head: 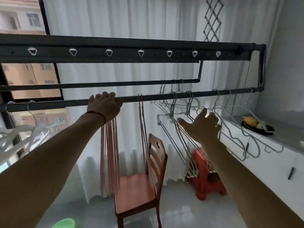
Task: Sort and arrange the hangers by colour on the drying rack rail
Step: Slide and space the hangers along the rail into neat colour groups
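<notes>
Left hand [105, 106] grips the rail [148, 97] over the pink hangers [109, 155]; right hand [201, 125] reaches, fingers spread, among grey hangers [179, 129]. A dark tray [263, 130] holds fruit on the surface [283, 137].

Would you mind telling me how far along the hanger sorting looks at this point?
Mostly grouped: white hangers hang at the rail's left end, and a pink bunch hangs under the left hand, which is over the rail there. Two more pink hangers hang apart, not yet joined to the bunch. The right hand reaches open toward the grey hangers, which are spread out and tangled.
</notes>
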Demonstrator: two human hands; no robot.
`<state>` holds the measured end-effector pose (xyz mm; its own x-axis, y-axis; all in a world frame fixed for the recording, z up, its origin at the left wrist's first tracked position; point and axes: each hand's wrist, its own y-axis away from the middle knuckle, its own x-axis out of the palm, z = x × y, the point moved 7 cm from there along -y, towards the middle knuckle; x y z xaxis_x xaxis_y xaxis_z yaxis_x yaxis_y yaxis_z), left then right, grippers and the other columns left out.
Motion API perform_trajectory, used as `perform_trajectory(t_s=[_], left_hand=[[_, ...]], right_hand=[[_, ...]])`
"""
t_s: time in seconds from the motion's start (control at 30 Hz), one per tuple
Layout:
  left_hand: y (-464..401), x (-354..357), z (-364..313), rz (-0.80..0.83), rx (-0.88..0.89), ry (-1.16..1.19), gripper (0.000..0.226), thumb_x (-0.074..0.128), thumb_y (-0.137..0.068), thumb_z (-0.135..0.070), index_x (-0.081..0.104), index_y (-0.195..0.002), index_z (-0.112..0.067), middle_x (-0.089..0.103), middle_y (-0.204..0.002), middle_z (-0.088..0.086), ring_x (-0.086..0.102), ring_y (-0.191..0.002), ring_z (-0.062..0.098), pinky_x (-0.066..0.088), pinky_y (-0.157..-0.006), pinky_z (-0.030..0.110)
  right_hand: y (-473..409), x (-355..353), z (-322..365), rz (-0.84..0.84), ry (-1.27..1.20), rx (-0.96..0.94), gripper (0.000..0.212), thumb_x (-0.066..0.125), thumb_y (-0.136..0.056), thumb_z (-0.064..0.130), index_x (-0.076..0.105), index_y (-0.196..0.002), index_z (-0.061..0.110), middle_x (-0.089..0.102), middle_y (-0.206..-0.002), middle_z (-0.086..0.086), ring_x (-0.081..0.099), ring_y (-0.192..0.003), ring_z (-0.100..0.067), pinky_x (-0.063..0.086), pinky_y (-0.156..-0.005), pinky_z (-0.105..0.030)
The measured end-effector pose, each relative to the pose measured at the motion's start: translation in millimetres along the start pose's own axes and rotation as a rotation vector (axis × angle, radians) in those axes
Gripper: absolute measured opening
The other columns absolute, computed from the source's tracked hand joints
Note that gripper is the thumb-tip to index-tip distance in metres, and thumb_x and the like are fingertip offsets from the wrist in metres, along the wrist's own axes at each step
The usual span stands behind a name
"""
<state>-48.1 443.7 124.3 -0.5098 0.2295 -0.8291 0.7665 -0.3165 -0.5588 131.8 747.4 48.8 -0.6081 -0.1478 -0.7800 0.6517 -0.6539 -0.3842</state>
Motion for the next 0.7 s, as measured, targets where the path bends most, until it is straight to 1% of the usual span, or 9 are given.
perform_trajectory(t_s=[0.03, 0.1, 0.2, 0.27, 0.37, 0.47, 0.57, 0.63, 0.7], left_hand=[[-1.5, -0.9, -2.0, 0.011, -0.035, -0.034, 0.064, 0.017, -0.098, -0.054, 0.050, -0.135, -0.014, 0.056, -0.131, 0.019, 0.051, -0.121, 0.040, 0.034, -0.107, 0.056], [-5.0, -3.1, -8.0, 0.051, -0.148, -0.104, 0.072, 0.012, -0.098, -0.059, 0.048, -0.138, -0.011, 0.054, -0.136, 0.025, 0.045, -0.128, 0.045, 0.031, -0.109, 0.060], [-16.2, -11.7, -45.4, 0.000, -0.166, -0.163, 0.075, 0.013, -0.098, -0.062, 0.038, -0.147, -0.011, 0.041, -0.148, 0.029, 0.027, -0.143, 0.047, 0.020, -0.115, 0.062], [-31.7, -13.5, -84.7, -0.073, -0.051, -0.126, 0.075, 0.012, -0.096, -0.062, 0.043, -0.144, -0.014, 0.047, -0.145, 0.025, 0.036, -0.138, 0.043, 0.028, -0.113, 0.061], [-50.2, -8.0, -138.2, -0.085, 0.073, -0.022, 0.077, 0.012, -0.092, -0.061, 0.050, -0.140, -0.015, 0.056, -0.139, 0.016, 0.049, -0.130, 0.035, 0.038, -0.108, 0.053], [-60.8, 7.4, -174.0, -0.025, 0.164, 0.088, 0.058, 0.030, -0.101, -0.051, 0.043, -0.146, -0.017, 0.049, -0.149, 0.009, 0.044, -0.137, 0.029, 0.036, -0.113, 0.049], [-66.3, 24.4, -181.1, 0.115, 0.171, 0.099, 0.057, 0.031, -0.104, -0.049, 0.029, -0.154, -0.024, 0.041, -0.156, 0.003, 0.040, -0.141, 0.028, 0.034, -0.114, 0.051], [-69.3, 33.7, -176.4, 0.181, 0.160, 0.091, 0.059, 0.031, -0.103, -0.051, 0.022, -0.156, -0.027, 0.041, -0.155, 0.000, 0.042, -0.140, 0.028, 0.037, -0.111, 0.051], [-72.2, 41.3, -168.3, 0.194, 0.151, 0.050, 0.060, 0.034, -0.103, -0.052, 0.023, -0.156, -0.027, 0.041, -0.155, -0.002, 0.043, -0.139, 0.027, 0.037, -0.109, 0.052]], right_hand=[[-14.0, 14.3, -11.1, 0.146, -0.013, 0.057, 0.120, 0.040, -0.079, 0.086, 0.001, -0.156, 0.003, 0.026, -0.157, -0.027, 0.030, -0.143, -0.043, 0.027, -0.115, -0.053], [-24.4, 40.1, -13.2, 0.301, -0.007, 0.006, 0.117, 0.042, -0.081, 0.083, 0.000, -0.156, 0.002, 0.040, -0.151, -0.023, 0.046, -0.134, -0.040, 0.040, -0.110, -0.048], [-21.1, 67.6, 4.0, 0.313, -0.142, -0.194, 0.076, 0.051, -0.094, 0.050, 0.026, -0.146, 0.002, 0.056, -0.132, -0.022, 0.059, -0.117, -0.037, 0.050, -0.097, -0.043], [-21.3, 79.0, 12.8, 0.322, -0.290, -0.258, 0.061, 0.055, -0.093, 0.039, 0.034, -0.139, 0.003, 0.064, -0.113, -0.018, 0.065, -0.100, -0.034, 0.054, -0.084, -0.038], [-28.5, 90.5, 29.6, 0.359, -0.414, -0.356, 0.063, 0.059, -0.088, 0.034, 0.038, -0.138, 0.001, 0.066, -0.109, -0.018, 0.066, -0.099, -0.035, 0.054, -0.080, -0.037], [-32.6, 103.7, 41.9, 0.450, -0.478, -0.404, 0.063, 0.058, -0.081, 0.038, 0.042, -0.135, 0.011, 0.069, -0.096, -0.008, 0.068, -0.088, -0.031, 0.058, -0.081, -0.044], [-39.5, 117.3, 54.1, 0.521, -0.534, -0.480, 0.053, 0.058, -0.089, 0.020, 0.039, -0.137, 0.007, 0.060, -0.077, -0.003, 0.061, -0.070, -0.021, 0.056, -0.065, -0.032], [-40.2, 121.8, 61.4, 0.583, -0.548, -0.544, 0.055, 0.056, -0.093, 0.013, 0.035, -0.143, 0.007, 0.058, -0.071, -0.002, 0.059, -0.058, -0.013, 0.049, -0.051, -0.018], [-39.1, 127.2, 68.2, 0.678, -0.583, -0.612, 0.058, 0.059, -0.096, 0.013, 0.033, -0.148, 0.012, 0.067, -0.087, -0.011, 0.061, -0.055, -0.009, 0.049, -0.046, -0.015]])
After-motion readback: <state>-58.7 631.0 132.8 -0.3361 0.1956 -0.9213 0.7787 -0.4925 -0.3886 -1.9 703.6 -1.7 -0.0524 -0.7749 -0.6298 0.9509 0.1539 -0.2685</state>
